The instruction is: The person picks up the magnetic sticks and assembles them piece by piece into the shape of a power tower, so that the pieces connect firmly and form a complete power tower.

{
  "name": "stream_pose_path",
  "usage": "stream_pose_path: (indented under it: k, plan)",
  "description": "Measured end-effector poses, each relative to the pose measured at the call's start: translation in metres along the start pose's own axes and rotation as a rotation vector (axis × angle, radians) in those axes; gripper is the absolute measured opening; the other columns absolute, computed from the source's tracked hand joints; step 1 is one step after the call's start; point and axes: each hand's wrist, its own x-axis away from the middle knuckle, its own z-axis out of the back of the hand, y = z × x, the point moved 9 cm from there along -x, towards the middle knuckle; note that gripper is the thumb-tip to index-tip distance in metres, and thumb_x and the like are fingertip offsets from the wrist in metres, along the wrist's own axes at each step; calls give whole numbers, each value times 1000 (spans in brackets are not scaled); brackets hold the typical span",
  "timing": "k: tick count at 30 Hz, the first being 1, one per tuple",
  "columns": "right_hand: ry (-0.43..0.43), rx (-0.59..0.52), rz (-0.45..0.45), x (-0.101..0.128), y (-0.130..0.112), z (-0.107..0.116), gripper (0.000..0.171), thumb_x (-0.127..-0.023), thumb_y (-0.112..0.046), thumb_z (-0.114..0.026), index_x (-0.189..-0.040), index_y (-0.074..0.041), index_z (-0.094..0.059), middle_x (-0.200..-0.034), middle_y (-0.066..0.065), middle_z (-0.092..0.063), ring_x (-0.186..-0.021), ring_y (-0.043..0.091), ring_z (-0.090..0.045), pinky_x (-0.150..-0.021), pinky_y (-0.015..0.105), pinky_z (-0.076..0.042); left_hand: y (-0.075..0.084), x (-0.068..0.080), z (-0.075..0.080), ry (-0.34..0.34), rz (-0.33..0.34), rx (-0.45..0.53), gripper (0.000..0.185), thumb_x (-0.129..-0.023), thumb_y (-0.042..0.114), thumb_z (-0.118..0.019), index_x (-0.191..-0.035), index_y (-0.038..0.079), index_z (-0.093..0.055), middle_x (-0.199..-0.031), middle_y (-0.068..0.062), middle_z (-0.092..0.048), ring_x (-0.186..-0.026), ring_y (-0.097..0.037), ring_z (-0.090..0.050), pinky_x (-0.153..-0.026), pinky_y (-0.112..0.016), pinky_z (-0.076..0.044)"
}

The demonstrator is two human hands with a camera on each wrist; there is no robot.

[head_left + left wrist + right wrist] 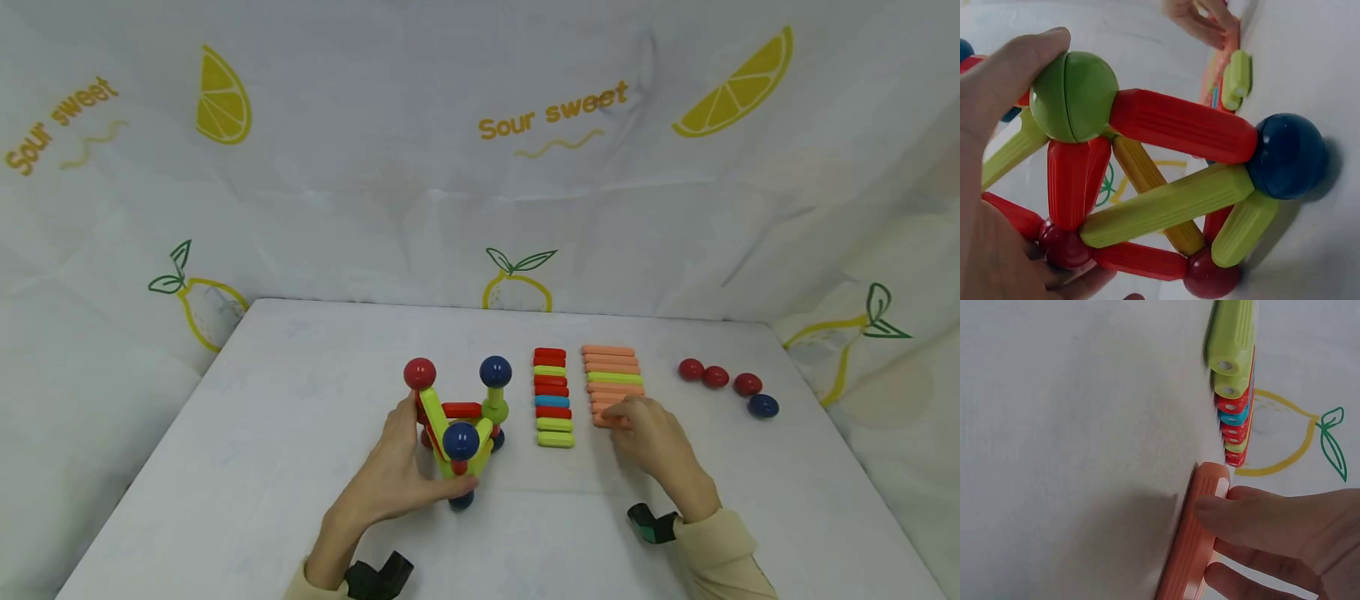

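Note:
My left hand (393, 475) grips a frame of magnetic sticks and balls (434, 414), fingers on its far left side and thumb across the near side. In the left wrist view the thumb presses by a green ball (1075, 97), while a dark blue ball (1290, 156) sits low, close to the tabletop. Over to the right, my right hand (656, 437) is at the near end of a column of orange sticks. Its thumb and fingers pinch the nearest orange stick (1191, 550), which lies along the white surface in the right wrist view.
Between the hands runs a column of shorter red, lime and blue sticks (552, 382). One lime stick (615, 378) lies among the orange ones. At the right are three red balls (716, 377) and a blue ball (763, 406). A lemon-print cloth (375, 167) hangs behind the white table (262, 417).

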Motion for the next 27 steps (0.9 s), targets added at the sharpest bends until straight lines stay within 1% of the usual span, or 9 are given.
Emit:
stream_pose_path:
  k: [5,9,11,13,16,19,21,23,27]
  plan:
    - [17,47,59,0,-3,-4,29,-80,-4,-84,-107,2,-77,-91,13,-72,-81,23,-58,-69,41,-55,-1,3,0,-105,-52,32,121,-67,48,-90,-161,13,-24,-150,-5,-49,-137,-24,-47,-110,-59,-47]
    - [-2,53,61,4,-2,-9,30,-84,-12,-83,-109,3,-76,-81,8,-61,-75,18,-50,-61,28,-43,1,7,-1,-222,-140,56,115,-71,45,-88,-163,15,-25,-162,-4,-43,-142,-25,-49,-109,-55,-49]
    - [-16,25,45,7,-4,-7,29,-88,-13,-80,-111,4,-75,-81,7,-59,-74,18,-50,-61,28,-44,3,9,-3,-273,-197,75,110,-75,44,-86,-163,17,-25,-164,-1,-40,-144,-25,-49,-109,-52,-50]
    - [21,-8,54,12,-13,5,29,-90,-13,-77,-115,3,-73,-83,7,-63,-75,18,-53,-63,28,-47,7,10,-5,-315,-246,99,103,-79,43,-83,-162,19,-28,-164,1,-40,-140,-22,-53,-109,-52,-50]
    - [170,-102,112,24,-43,41,28,-91,-13,-77,-115,0,-73,-89,8,-72,-80,21,-64,-70,37,-58,9,11,-8,-360,-300,150,89,-84,37,-81,-159,23,-36,-158,4,-48,-135,-19,-57,-111,-59,-46]
    - [374,-245,225,44,-85,86,30,-86,-11,-81,-115,-6,-75,-93,5,-77,-86,19,-70,-82,27,-59,11,12,-7,-356,-340,181,70,-86,31,-79,-151,23,-51,-148,4,-60,-131,-19,-61,-110,-65,-44]
    - [446,-366,322,56,-113,107,31,-83,-6,-83,-113,-9,-76,-92,1,-77,-88,14,-70,-87,19,-55,15,12,-4,-321,-389,175,58,-87,28,-79,-142,22,-61,-139,5,-67,-129,-18,-62,-109,-59,-48]
    - [459,-472,431,66,-142,118,35,-81,-2,-84,-113,-11,-76,-92,-1,-78,-88,8,-70,-89,14,-52,18,13,3,-258,-439,154,49,-86,27,-82,-133,22,-68,-127,8,-73,-122,-13,-65,-105,-49,-53]
    - [346,-576,597,75,-188,115,34,-81,-3,-84,-113,-13,-75,-97,-4,-79,-89,5,-70,-87,24,-57,28,17,20,-88,-543,116,41,-78,29,-90,-115,25,-74,-105,13,-77,-101,-5,-67,-91,-35,-55]
